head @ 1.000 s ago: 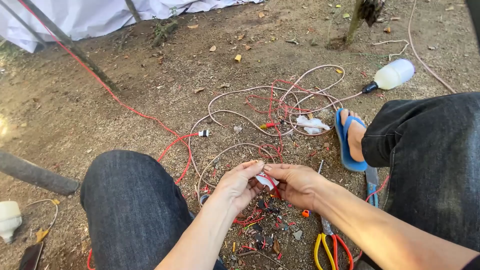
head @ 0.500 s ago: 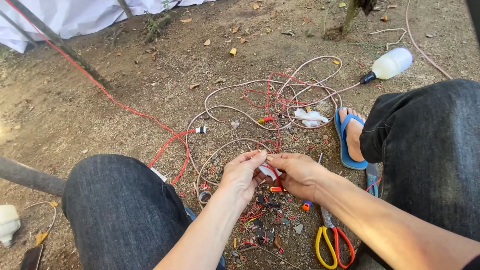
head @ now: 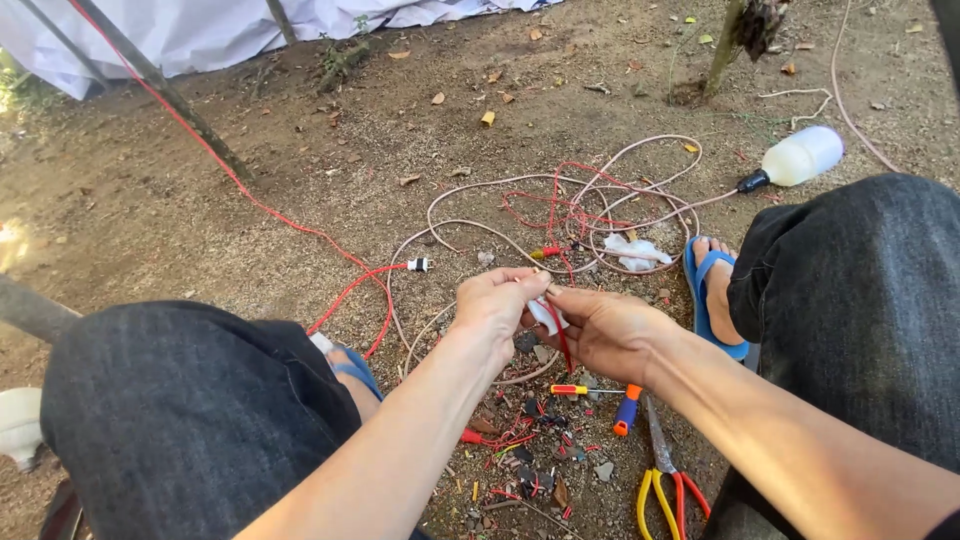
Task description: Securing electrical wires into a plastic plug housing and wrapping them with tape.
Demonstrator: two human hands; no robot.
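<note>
My left hand (head: 497, 305) and my right hand (head: 608, 330) meet between my knees, both closed on a small white plastic fitting (head: 547, 314). A thin red wire (head: 561, 342) hangs down from the fitting over my right palm. Below the hands lie a small red-and-yellow screwdriver (head: 575, 390), an orange-and-blue tool (head: 627, 410) and several scraps of cut wire (head: 525, 455) on the dirt.
Pink and red cables (head: 600, 205) coil on the ground ahead, one ending in a white bulb (head: 803, 156). A red cord (head: 285, 220) runs back left beside a dark pole (head: 170, 95). Yellow-and-red pliers (head: 668, 490) lie near my right leg. My right foot wears a blue sandal (head: 712, 300).
My hands have lifted a little and come closer together around the white fitting. The view has shifted slightly; the things on the ground have stayed put.
</note>
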